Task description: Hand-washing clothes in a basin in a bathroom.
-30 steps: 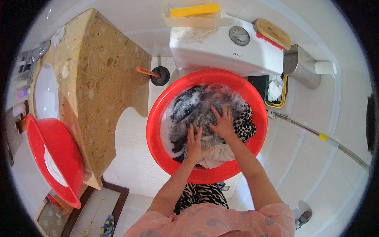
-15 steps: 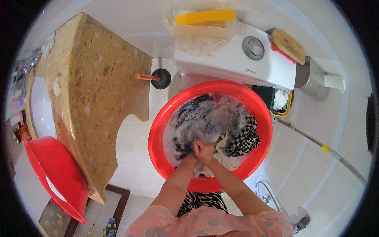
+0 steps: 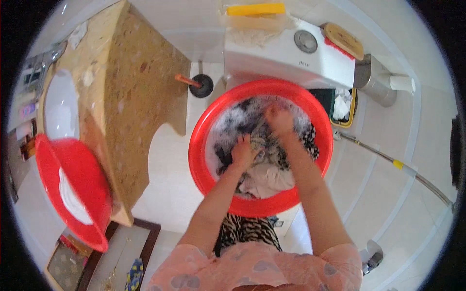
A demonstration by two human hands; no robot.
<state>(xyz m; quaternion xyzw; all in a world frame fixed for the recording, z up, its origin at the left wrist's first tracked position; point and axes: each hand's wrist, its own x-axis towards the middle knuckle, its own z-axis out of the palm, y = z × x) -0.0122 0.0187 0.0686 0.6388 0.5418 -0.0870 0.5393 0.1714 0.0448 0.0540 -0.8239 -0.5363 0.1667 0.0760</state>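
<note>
A large red basin (image 3: 196, 160) holds sudsy water and wet laundry. My left hand (image 3: 244, 153) is closed on a wet patterned garment (image 3: 262, 145) near the middle of the basin. Farther in and to the right, my right hand (image 3: 280, 121) is over the foam, smeared by motion, so its fingers do not show clearly. A cream cloth (image 3: 267, 180) is bunched at the near side. The black-and-white checked cloth (image 3: 310, 143) lies at the right, partly behind my right forearm. Dark clothes (image 3: 223, 155) soak at the left.
Behind the basin is a white toilet tank (image 3: 272, 53) with a wooden-backed brush (image 3: 343, 41) on top. A plunger (image 3: 201, 86) stands left of it. A stone counter (image 3: 145, 82) with a second red basin (image 3: 87, 184) is at the left. A pole (image 3: 374, 154) leans at the right.
My hands were together low in the basin; now they are apart, the right one farther in and to the right. More of the cream cloth shows. The whole view has shifted slightly.
</note>
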